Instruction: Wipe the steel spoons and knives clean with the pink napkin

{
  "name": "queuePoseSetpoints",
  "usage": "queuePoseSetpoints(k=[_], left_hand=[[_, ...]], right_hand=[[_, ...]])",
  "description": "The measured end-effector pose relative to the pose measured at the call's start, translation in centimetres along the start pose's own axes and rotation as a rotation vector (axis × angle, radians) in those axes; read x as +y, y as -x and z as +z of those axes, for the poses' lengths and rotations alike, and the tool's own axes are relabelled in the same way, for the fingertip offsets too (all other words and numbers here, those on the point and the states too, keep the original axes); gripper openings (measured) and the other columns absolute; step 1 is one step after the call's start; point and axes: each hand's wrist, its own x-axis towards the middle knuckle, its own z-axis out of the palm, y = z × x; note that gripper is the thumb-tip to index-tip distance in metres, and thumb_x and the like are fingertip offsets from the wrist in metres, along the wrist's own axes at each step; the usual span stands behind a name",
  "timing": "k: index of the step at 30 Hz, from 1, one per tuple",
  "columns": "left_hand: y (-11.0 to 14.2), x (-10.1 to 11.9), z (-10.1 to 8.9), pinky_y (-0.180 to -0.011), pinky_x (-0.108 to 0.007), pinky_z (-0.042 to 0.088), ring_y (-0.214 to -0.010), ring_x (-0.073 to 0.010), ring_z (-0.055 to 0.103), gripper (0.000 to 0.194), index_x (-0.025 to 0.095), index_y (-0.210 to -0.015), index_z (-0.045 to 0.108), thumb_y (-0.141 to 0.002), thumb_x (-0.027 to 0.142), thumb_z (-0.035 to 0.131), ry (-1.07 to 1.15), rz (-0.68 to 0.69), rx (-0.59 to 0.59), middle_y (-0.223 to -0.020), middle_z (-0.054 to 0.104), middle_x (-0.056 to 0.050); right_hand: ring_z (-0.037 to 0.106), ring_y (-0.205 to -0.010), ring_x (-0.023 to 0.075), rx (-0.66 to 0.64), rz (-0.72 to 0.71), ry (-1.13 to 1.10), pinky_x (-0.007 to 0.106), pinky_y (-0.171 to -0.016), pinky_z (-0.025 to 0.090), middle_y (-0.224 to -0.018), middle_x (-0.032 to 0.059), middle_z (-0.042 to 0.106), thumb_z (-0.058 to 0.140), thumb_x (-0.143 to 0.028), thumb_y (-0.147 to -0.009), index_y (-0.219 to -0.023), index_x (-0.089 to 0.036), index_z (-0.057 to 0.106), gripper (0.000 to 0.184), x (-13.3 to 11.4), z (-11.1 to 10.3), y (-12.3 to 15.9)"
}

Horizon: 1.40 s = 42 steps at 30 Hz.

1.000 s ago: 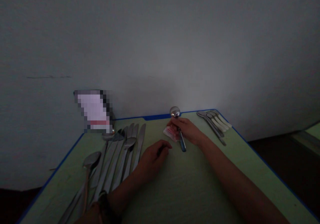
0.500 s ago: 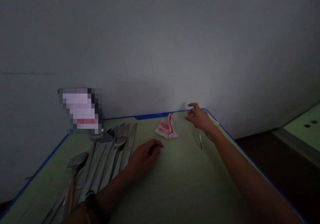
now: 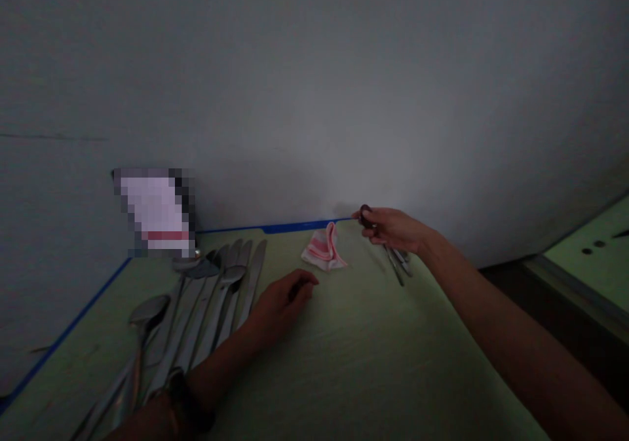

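My left hand (image 3: 287,295) rests on the table, loosely curled, a gap between thumb and fingers and nothing visible in it. Beside it on the left lies a row of metal knives (image 3: 254,277) and spoons (image 3: 233,275). At the far right of the table, my right hand (image 3: 386,223) pinches a small dark rounded object (image 3: 365,215); its kind is hard to make out in the dim light. Several thin metal utensils (image 3: 396,267) lie just below that hand, their far ends hidden by it. A folded pink-and-white cloth (image 3: 324,249) stands between the hands.
Against the back wall (image 3: 304,100) leans a pixelated panel (image 3: 154,205) at the left. A larger spoon (image 3: 149,311) lies near the table's left side. Blue edging (image 3: 299,226) borders the green table (image 3: 344,362). Another green surface (image 3: 594,264) stands at the far right.
My right hand has turned and shifted slightly left, and the dark rounded object now shows between its fingers. My left hand stays on the table.
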Motion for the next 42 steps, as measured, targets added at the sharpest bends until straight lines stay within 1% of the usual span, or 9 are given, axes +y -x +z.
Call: queuePoseSetpoints(k=[3,7,12,18,21,26,31,38,42], left_hand=[[0.1,0.5,-0.1,-0.062,-0.023,0.042,-0.068,-0.0144,0.056,0.029,0.019,-0.099,0.061,-0.089,0.038,0.041,0.080,0.014,-0.031,-0.080,0.064,-0.001],[0.3,0.9,-0.2,-0.063,-0.023,0.042,-0.068,-0.0133,0.055,0.031,0.019,-0.101,0.061,-0.091,0.038,0.038,0.137,0.057,-0.110,-0.083,0.064,-0.001],[0.3,0.9,-0.2,-0.061,-0.023,0.039,-0.065,-0.0133,0.051,0.028,0.018,-0.079,0.058,-0.090,0.036,0.040,0.113,0.055,-0.129,-0.069,0.057,0.001],[0.1,0.3,0.2,-0.055,-0.023,0.037,-0.054,-0.0108,0.042,0.040,0.019,-0.066,0.043,-0.094,0.045,0.029,0.372,0.001,-0.041,-0.058,0.042,0.004],[0.0,0.0,0.4,-0.048,-0.022,0.034,-0.049,-0.0096,0.035,0.042,0.021,-0.064,0.035,-0.092,0.052,0.029,0.479,-0.047,-0.007,-0.057,0.035,0.006],[0.1,0.5,0.4,-0.048,-0.022,0.031,-0.049,-0.0094,0.035,0.042,0.020,-0.065,0.038,-0.091,0.052,0.031,0.432,-0.083,-0.052,-0.055,0.037,0.006],[0.2,0.6,0.3,-0.048,-0.023,0.030,-0.049,-0.0099,0.036,0.043,0.020,-0.063,0.041,-0.091,0.050,0.029,0.392,-0.072,-0.123,-0.054,0.039,0.005],[0.4,0.8,0.5,-0.045,-0.022,0.030,-0.047,-0.0092,0.034,0.041,0.021,-0.064,0.036,-0.091,0.051,0.029,0.446,-0.094,-0.039,-0.053,0.036,0.007],[0.5,0.7,0.8,-0.043,-0.021,0.028,-0.044,-0.0085,0.034,0.041,0.021,-0.064,0.035,-0.091,0.051,0.029,0.511,-0.103,-0.046,-0.052,0.035,0.007]], right_hand=[[0.044,-0.052,0.0057,-0.025,-0.092,-0.159,0.015,-0.039,0.029,-0.071,-0.0004,0.053,0.062,-0.026,-0.077,-0.082,-0.015,0.057,0.013,1.3,3.3,-0.7],[0.053,-0.060,0.0077,0.245,-0.328,-0.444,0.019,-0.053,0.046,-0.074,-0.0018,0.055,0.057,-0.026,-0.080,-0.086,-0.021,0.053,0.009,3.5,7.8,-1.6],[0.058,-0.068,0.0099,0.418,-0.378,-0.475,0.024,-0.062,0.050,-0.093,0.0020,0.062,0.050,-0.030,-0.085,-0.092,-0.023,0.053,0.010,4.6,10.1,-1.8],[0.061,-0.084,0.0129,0.020,-0.372,-0.010,0.028,-0.081,0.047,-0.090,0.0028,0.067,0.055,-0.038,-0.083,-0.102,-0.022,0.064,0.026,5.3,9.3,0.5],[0.061,-0.082,0.0132,0.005,-0.392,0.211,0.028,-0.077,0.047,-0.090,0.0035,0.069,0.056,-0.037,-0.083,-0.102,-0.022,0.067,0.027,5.9,8.5,1.2],[0.060,-0.065,0.0113,0.052,-0.382,0.263,0.027,-0.067,0.049,-0.079,0.0028,0.070,0.061,-0.036,-0.079,-0.090,-0.019,0.070,0.022,6.0,7.0,1.5],[0.065,-0.069,0.0136,-0.113,-0.278,0.295,0.030,-0.072,0.053,-0.075,0.0034,0.070,0.065,-0.036,-0.076,-0.083,-0.018,0.071,0.021,4.9,5.8,2.7],[0.068,-0.085,0.0172,0.023,-0.304,-0.026,0.035,-0.080,0.056,-0.096,0.0054,0.072,0.070,-0.036,-0.071,-0.096,-0.020,0.070,0.029,5.8,6.2,3.1],[0.069,-0.076,0.0186,0.139,-0.333,-0.028,0.037,-0.074,0.058,-0.092,0.0067,0.073,0.071,-0.037,-0.070,-0.087,-0.019,0.072,0.025,5.9,6.3,3.2]])
